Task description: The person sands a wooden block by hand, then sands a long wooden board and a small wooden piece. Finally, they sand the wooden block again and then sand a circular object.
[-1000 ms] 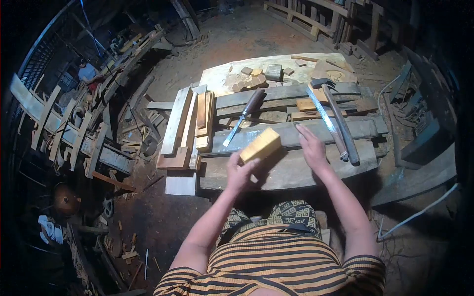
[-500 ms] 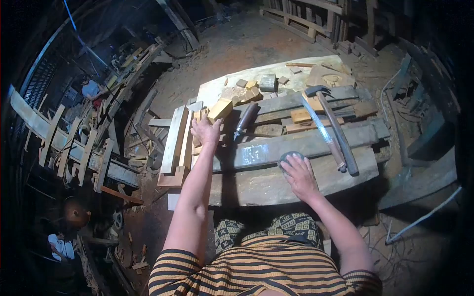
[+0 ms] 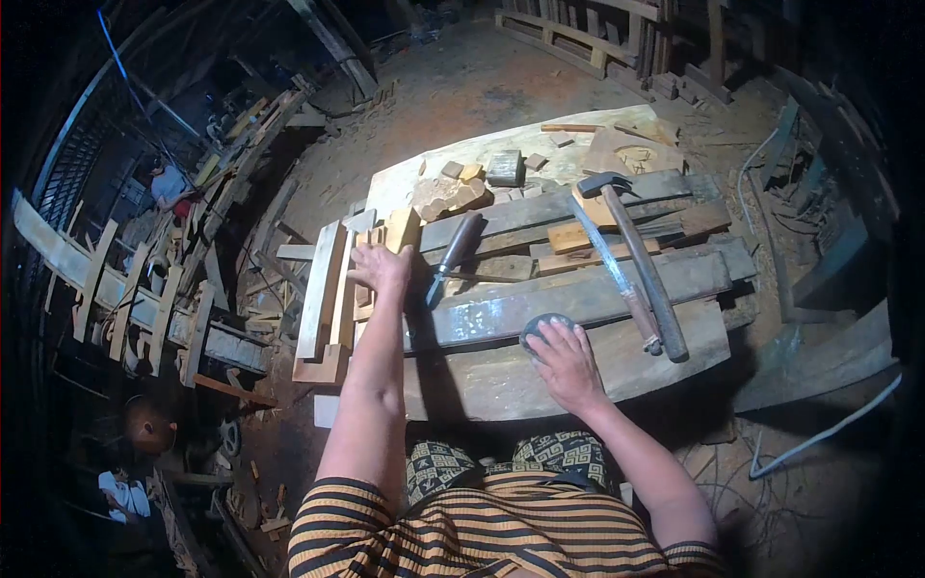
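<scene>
My left hand (image 3: 379,269) lies with spread fingers over upright wood pieces at the left of the workbench. Its thumb touches a yellowish wooden block (image 3: 405,227). Beside it stand pale planks (image 3: 322,294) on a short wooden base piece (image 3: 324,366). My right hand (image 3: 570,368) rests on a dark round disc (image 3: 532,331) at the bench's near side, fingertips on top of it. Between the hands, a chisel (image 3: 457,250) with a dark wooden handle points toward me. A hammer (image 3: 644,260) and a long metal tool with a wooden handle (image 3: 626,297) lie side by side at right.
Wood offcuts (image 3: 453,196) and a dark metal-looking block (image 3: 505,168) sit at the bench's far side. Long boards (image 3: 588,289) lie across it. A wooden rack (image 3: 568,39) stands behind. Another person (image 3: 170,187) sits far left among timber. A pale cable (image 3: 829,433) hangs at right.
The yellowish block, tilted in my left hand before, now stands upright against the other pieces. My left fingers have spread out. My right hand stays on the disc; the view has shifted slightly.
</scene>
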`<state>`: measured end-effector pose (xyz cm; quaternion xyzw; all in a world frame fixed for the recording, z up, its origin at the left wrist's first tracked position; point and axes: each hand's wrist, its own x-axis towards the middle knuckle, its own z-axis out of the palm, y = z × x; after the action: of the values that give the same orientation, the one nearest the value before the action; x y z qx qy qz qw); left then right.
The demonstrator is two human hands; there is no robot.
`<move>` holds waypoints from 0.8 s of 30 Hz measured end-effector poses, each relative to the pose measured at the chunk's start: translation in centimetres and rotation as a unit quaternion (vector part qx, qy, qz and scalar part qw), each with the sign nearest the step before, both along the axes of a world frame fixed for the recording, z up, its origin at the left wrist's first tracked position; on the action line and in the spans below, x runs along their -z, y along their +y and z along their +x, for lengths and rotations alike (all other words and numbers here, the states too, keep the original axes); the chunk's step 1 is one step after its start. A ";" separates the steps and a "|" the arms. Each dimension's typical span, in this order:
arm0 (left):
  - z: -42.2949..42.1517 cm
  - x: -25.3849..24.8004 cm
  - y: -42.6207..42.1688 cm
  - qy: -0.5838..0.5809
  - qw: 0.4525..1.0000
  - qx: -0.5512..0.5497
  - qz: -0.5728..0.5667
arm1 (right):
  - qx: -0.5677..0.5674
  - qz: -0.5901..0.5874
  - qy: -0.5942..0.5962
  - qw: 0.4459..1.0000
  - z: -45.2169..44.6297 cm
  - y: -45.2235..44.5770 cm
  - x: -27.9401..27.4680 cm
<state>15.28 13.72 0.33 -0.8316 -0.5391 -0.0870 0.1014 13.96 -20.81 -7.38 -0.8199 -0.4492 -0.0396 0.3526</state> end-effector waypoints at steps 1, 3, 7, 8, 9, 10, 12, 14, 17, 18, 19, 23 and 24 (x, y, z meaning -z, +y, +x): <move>0.1 -0.3 0.3 -0.003 1.000 0.007 0.005 | -0.002 0.001 0.000 1.000 0.0 -0.1 0.0; 0.2 -0.7 0.4 0.010 1.000 0.005 0.003 | 0.000 0.001 0.003 1.000 0.1 -0.1 -0.2; 1.0 -0.4 0.4 -0.027 0.999 0.001 -0.019 | 0.009 0.009 0.001 1.000 0.1 -0.1 -0.6; 1.3 -0.1 0.3 -0.048 0.999 0.003 -0.016 | 0.010 0.015 -0.003 1.000 0.1 -0.1 -0.8; 1.5 0.0 -0.1 -0.073 0.997 0.036 0.002 | 0.012 0.015 -0.012 1.000 0.1 0.0 -0.6; 1.8 0.1 -0.7 -0.071 0.997 0.038 -0.001 | 0.015 0.012 -0.010 1.000 0.1 0.0 -0.7; 2.2 0.0 -2.7 -0.107 0.972 0.206 0.039 | 0.011 -0.001 -0.020 1.000 0.1 0.0 -0.9; 2.7 0.3 -6.2 -0.153 0.917 0.362 0.069 | 0.011 -0.012 -0.018 1.000 0.1 0.1 -0.8; 3.3 -2.4 -14.4 -0.129 0.778 0.611 -0.061 | 0.003 -0.050 -0.030 0.998 0.1 0.4 -0.3; 3.5 -2.8 -17.5 -0.107 0.709 0.658 -0.228 | -0.018 -0.089 -0.035 0.995 0.2 0.0 -0.7; 2.9 -3.6 -20.8 -0.063 0.602 0.751 -0.266 | -0.006 -0.040 0.105 0.994 0.0 0.3 0.4; -0.6 -10.0 -36.0 -0.153 0.238 0.867 -0.410 | -0.035 -0.110 -0.030 0.993 0.4 0.6 0.2; -4.1 -8.8 -40.5 -0.277 0.028 0.613 -0.739 | -0.033 -0.092 -0.015 0.995 0.3 0.6 0.3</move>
<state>11.19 -26.75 9.18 -0.4046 0.4026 0.1036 -0.8146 14.23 -20.20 -7.70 -0.8329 -0.4830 0.0008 0.2702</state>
